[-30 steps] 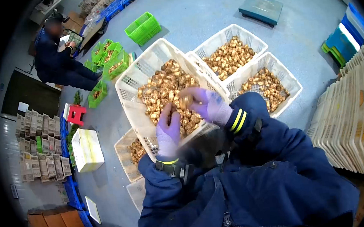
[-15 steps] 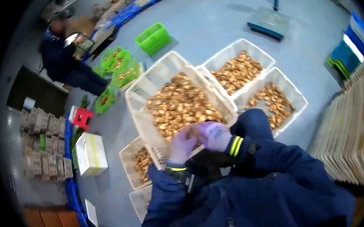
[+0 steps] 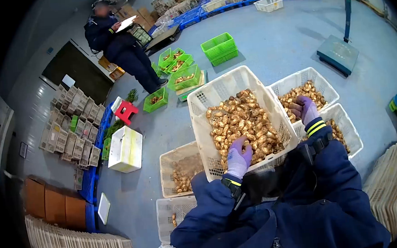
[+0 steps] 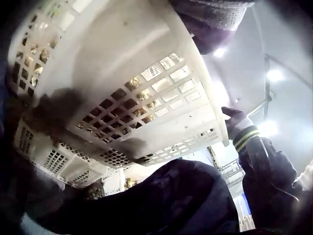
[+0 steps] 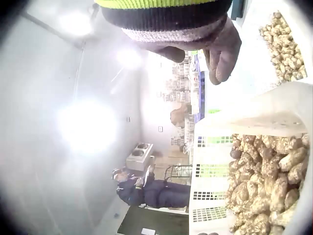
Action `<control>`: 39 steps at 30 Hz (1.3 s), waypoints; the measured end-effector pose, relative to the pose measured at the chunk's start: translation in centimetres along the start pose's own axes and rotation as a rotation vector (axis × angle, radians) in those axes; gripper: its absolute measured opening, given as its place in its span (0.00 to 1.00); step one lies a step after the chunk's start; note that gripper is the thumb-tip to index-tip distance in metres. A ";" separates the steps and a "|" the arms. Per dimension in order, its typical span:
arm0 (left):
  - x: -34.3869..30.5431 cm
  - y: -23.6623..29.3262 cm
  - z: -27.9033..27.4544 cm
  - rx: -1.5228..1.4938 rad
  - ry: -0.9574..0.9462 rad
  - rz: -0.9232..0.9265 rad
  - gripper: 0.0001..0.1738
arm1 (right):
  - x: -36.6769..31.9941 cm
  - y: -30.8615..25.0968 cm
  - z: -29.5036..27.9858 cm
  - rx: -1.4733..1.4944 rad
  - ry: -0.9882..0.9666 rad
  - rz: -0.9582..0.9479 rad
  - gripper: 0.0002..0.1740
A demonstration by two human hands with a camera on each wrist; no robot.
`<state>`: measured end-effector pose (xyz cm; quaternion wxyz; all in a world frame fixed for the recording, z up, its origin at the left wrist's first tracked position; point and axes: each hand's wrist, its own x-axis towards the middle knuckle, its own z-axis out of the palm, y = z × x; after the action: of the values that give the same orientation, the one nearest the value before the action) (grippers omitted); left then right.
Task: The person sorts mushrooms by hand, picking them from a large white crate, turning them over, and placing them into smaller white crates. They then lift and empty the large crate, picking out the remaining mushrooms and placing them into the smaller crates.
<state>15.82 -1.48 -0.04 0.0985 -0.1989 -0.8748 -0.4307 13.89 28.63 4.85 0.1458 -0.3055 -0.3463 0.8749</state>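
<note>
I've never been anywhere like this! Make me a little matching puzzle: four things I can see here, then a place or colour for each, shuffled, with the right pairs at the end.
1. Left hand
2. Right hand
3. Stool
4. Scale

A. Red
B. Just past the middle crate's right edge
C. Blue-green, with a post
D. At the tubers in the middle crate

Pairs: 1-D, 2-B, 3-A, 4-C

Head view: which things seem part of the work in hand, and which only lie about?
Likely in the work:
left hand, at the brown pieces
large white crate, holding them
right hand, near the neighbouring crate

Likely just lying about:
red stool
white box
cardboard boxes
</note>
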 end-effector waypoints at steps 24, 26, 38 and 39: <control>-0.3 0.8 -0.5 -0.058 -0.091 -0.078 0.17 | -2.1 6.9 -1.4 -0.972 -0.250 -0.563 0.40; 0.3 1.7 -2.8 -0.292 -0.150 -0.266 0.17 | -4.2 6.5 -1.4 -1.077 -0.249 -0.555 0.39; -10.2 -32.0 -32.6 -0.247 0.674 -0.752 0.24 | -3.9 7.8 -2.8 -1.101 -0.252 -0.411 0.32; -11.7 -33.5 -31.7 -0.253 0.654 -0.865 0.25 | -3.7 7.9 -3.1 -1.077 -0.237 -0.389 0.32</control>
<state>11.89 -48.16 -8.69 0.1543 0.3122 -0.7419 -0.5730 18.37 22.83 -0.78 0.0881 -0.1674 -0.8060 0.5608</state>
